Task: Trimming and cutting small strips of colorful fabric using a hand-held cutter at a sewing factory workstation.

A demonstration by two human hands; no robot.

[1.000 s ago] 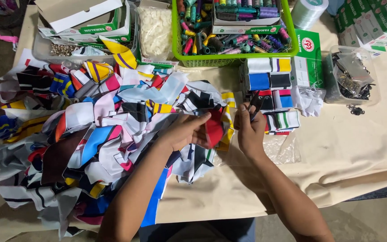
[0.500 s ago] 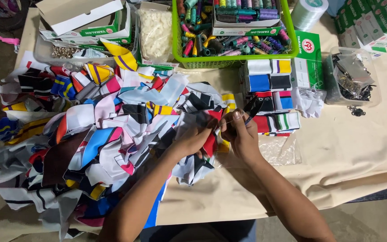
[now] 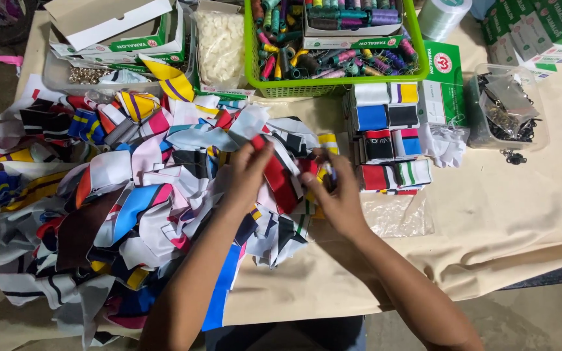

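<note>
My left hand (image 3: 250, 174) grips the upper end of a red fabric strip (image 3: 278, 182) with a dark edge, lifted above a big heap of multicoloured fabric pieces (image 3: 131, 195). My right hand (image 3: 333, 195) pinches the other side of that strip near its lower end, fingers closed on the cloth. Both hands are over the right edge of the heap. Just right of my right hand stand neat stacks of folded fabric pieces (image 3: 390, 140) in white, blue, black, red and green.
A green basket (image 3: 333, 86) of thread spools sits at the back. Behind the heap are open cardboard boxes (image 3: 115, 29) and a bag of white pieces (image 3: 220, 42). A clear tub of metal parts (image 3: 505, 110) and green boxes (image 3: 548, 26) lie right. Beige cloth (image 3: 508, 214) covers the table.
Both hands have lifted away from the heap toward the basket, pulling the red strip up and stretching it between them. The heap has barely shifted.
</note>
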